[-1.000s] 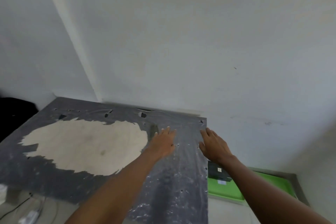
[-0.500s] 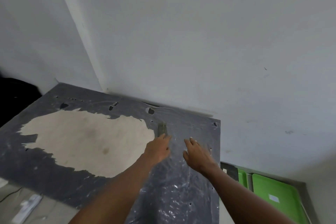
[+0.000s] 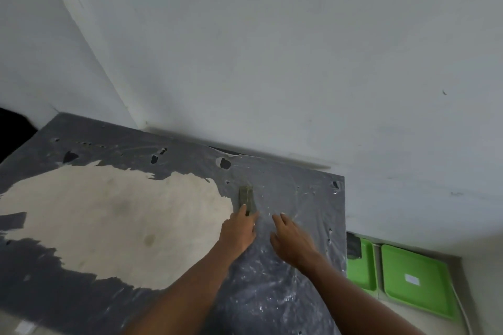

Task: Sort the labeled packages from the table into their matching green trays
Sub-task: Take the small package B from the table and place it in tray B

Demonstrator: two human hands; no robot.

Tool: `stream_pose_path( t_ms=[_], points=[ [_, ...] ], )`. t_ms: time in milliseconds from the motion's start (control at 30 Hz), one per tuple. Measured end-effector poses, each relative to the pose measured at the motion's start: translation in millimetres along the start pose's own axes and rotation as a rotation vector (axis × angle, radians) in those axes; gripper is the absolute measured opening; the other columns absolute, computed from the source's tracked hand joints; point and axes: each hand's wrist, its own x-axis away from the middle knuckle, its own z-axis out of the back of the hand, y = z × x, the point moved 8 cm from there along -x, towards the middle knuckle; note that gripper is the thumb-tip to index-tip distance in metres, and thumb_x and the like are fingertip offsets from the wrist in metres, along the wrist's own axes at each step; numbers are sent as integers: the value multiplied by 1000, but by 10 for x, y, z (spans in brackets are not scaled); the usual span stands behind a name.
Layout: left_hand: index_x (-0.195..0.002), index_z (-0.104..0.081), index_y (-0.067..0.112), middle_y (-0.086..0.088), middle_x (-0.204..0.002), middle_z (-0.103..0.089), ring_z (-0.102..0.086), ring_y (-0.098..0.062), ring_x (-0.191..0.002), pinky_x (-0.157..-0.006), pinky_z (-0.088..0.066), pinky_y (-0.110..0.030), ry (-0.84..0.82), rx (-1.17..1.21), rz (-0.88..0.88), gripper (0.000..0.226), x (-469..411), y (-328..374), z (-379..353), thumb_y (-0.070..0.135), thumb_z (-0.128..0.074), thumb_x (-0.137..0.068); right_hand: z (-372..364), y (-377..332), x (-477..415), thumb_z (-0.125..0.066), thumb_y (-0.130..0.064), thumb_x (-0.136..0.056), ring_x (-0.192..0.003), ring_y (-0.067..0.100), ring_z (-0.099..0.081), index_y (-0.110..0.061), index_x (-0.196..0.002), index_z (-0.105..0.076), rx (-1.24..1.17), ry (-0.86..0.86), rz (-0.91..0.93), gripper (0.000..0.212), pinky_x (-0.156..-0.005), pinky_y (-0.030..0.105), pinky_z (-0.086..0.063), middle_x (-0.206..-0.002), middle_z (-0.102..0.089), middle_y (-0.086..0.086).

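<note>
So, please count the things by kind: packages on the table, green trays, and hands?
Packages on the table: 1, a small greenish package
Green trays: 2, one partly hidden, one with a white label
Hands: 2, left hand, right hand
Total: 5

Two hands (image 3: 239, 231) (image 3: 292, 242); one package (image 3: 246, 197); two green trays (image 3: 360, 266) (image 3: 416, 283).
</note>
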Motion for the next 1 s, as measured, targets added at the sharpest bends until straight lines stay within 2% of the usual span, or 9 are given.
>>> stream_pose_path(
  t_ms=[133, 267, 400, 567, 667, 767, 833, 900, 1000],
  points=[
    [-146, -42, 33, -11, -160, -30, -45, -32, -138, -112, -45, -43, -25, -12, -28, 49, -230, -115, -117, 39, -56, -100, -90, -15, -207, -42, -24, -98, -124, 30, -51, -12, -139, -36, -15, -10, -40, 43, -96, 45, -51, -142, -44, 11],
    [-146, -39, 21, -13, -148, -43, -56, -35, -125, -104, -51, -47, -3, -12, -64, 52, -369, -142, -216, 35, -56, -99, -175, -17, -324, -42, -23, -97, -125, 31, -49, -12, -138, -37, -31, -18, -67, 42, -97, 47, -50, -141, -44, 11],
    [-121, -55, 22, -9, -143, -44, -56, -25, -119, -99, -56, -35, 125, 53, -151, 32, -368, -126, -59, 36, -65, -93, -183, -1, -357, -43, -22, -98, -127, 32, -48, -13, -139, -35, -43, -10, -77, 43, -98, 46, -49, -144, -43, 12],
    [-102, -57, 26, 5, -102, -60, -59, -9, -84, -75, -53, -20, 197, 326, -269, 15, -377, -8, 412, 28, -65, -90, 151, -53, -429, -46, -9, -97, -137, 32, -42, -13, -149, -25, -42, 109, -17, 56, -105, 45, -46, -156, -31, 15],
    [-92, -53, 32, 5, -79, -63, -58, -8, -60, -60, -50, -28, 124, 612, -213, 8, -394, 29, 681, 25, -52, -95, 491, -74, -433, -54, -16, -96, -146, 28, -29, -14, -153, -15, -11, 210, 50, 69, -112, 44, -41, -162, -20, 14],
    [-93, -55, 24, -14, -85, -70, -66, -30, -68, -62, -54, -37, 69, 851, -178, 20, -376, 105, 955, 19, -37, -101, 812, -118, -359, -63, -27, -93, -148, 29, -24, -11, -153, -16, 69, 274, 130, 78, -119, 43, -30, -161, -23, 14],
    [-94, -54, 18, -20, -89, -66, -65, -30, -70, -62, -56, -37, 27, 1037, -182, 25, -341, 190, 1125, 15, -31, -105, 1036, -160, -258, -66, -30, -90, -144, 28, -32, -10, -151, -23, 111, 334, 172, 77, -117, 43, -32, -156, -32, 13],
    [-96, -53, 16, -23, -93, -64, -66, -27, -68, -56, -56, -30, -4, 1166, -184, 27, -302, 271, 1273, 14, -28, -106, 1243, -190, -138, -67, -29, -89, -138, 27, -41, -10, -148, -30, 109, 391, 202, 73, -112, 42, -39, -150, -42, 11],
    [-98, -51, 14, -34, -102, -64, -67, -31, -67, -52, -56, -29, -34, 1236, -201, 26, -251, 402, 1454, 17, -26, -106, 1556, -197, 73, -66, -25, -89, -123, 25, -53, -11, -140, -41, 58, 494, 236, 59, -95, 38, -50, -137, -54, 7]
  ],
)
